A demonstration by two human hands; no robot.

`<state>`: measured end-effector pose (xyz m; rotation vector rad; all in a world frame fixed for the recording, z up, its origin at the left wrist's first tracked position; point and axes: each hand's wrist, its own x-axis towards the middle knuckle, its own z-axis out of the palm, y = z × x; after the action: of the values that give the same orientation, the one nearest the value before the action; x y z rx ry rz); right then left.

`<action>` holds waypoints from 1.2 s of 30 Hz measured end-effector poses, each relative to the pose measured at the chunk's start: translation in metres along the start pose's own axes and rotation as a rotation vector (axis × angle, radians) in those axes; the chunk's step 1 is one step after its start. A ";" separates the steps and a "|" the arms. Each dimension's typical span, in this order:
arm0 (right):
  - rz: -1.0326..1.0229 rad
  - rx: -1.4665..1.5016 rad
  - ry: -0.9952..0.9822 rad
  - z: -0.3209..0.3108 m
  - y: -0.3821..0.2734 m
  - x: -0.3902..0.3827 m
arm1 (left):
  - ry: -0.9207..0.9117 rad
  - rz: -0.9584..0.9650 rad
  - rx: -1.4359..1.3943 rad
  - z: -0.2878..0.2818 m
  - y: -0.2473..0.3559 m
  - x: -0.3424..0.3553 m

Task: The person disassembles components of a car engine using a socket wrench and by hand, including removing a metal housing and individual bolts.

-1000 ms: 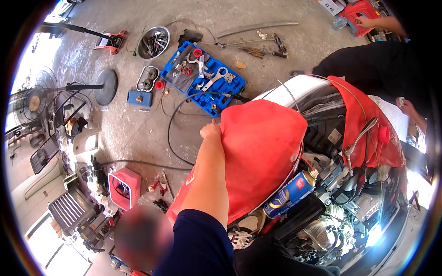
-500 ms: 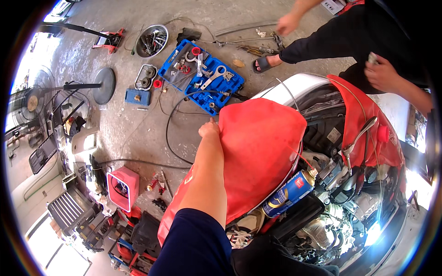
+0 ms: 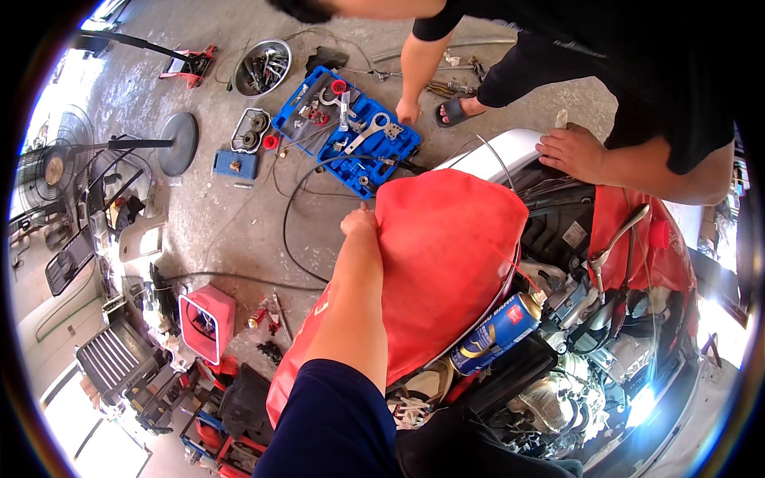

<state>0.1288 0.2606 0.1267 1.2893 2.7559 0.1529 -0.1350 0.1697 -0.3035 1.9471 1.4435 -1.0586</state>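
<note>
My left hand (image 3: 358,220), at the end of a bare forearm with a navy sleeve, is beside the far left edge of a red fender cover (image 3: 438,263). Its fingers look curled in, and what they hold, if anything, is hidden. My right hand is out of view. A blue spray can (image 3: 498,334) with a thin red straw lies tilted at the cover's right edge, beside the engine bay (image 3: 574,382). Across the car, another person's hand (image 3: 572,151) lies on the white body panel. The person's other hand (image 3: 407,111) reaches down by an opened blue tool case (image 3: 382,151).
A silvery wrench-like tool (image 3: 617,239) lies across a second red cover (image 3: 665,263). On the floor are a bowl of tools (image 3: 263,68), a pink bin (image 3: 209,323), a black hose (image 3: 291,219) and a red jack (image 3: 191,68). A bright lamp (image 3: 642,406) shines in the engine bay.
The other person has bent forward, one hand coming down to the tool case and the other onto the white panel. My left hand stays by the cover's edge.
</note>
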 end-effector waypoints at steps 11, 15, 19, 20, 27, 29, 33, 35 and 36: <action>-0.237 0.167 -0.050 0.068 -0.017 0.021 | -0.068 -0.021 -0.025 -0.004 0.004 -0.004; -0.381 0.265 -0.058 0.101 -0.036 0.026 | -0.079 -0.042 -0.055 -0.005 0.001 -0.001; -0.461 0.316 -0.046 0.119 -0.052 0.030 | -0.091 -0.057 -0.039 -0.005 -0.001 0.002; -0.474 0.325 -0.048 0.122 -0.054 0.030 | -0.088 -0.066 -0.038 -0.005 -0.001 0.002; -0.449 0.335 -0.028 0.122 -0.056 0.031 | -0.079 -0.028 -0.057 -0.011 0.002 -0.011; -0.440 0.324 -0.030 0.116 -0.056 0.032 | -0.085 -0.042 -0.060 -0.012 -0.002 -0.007; -0.401 0.293 -0.025 0.107 -0.052 0.026 | -0.084 -0.052 -0.047 -0.015 0.000 -0.013; -0.371 0.269 -0.019 0.097 -0.046 0.024 | -0.077 -0.047 -0.054 -0.013 -0.002 -0.009; -0.355 0.246 -0.013 0.090 -0.043 0.024 | -0.071 -0.045 -0.059 -0.012 -0.004 -0.007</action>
<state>0.0923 0.2560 0.0311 0.8121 3.0066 -0.2258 -0.1361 0.1761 -0.2906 1.8257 1.4696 -1.0814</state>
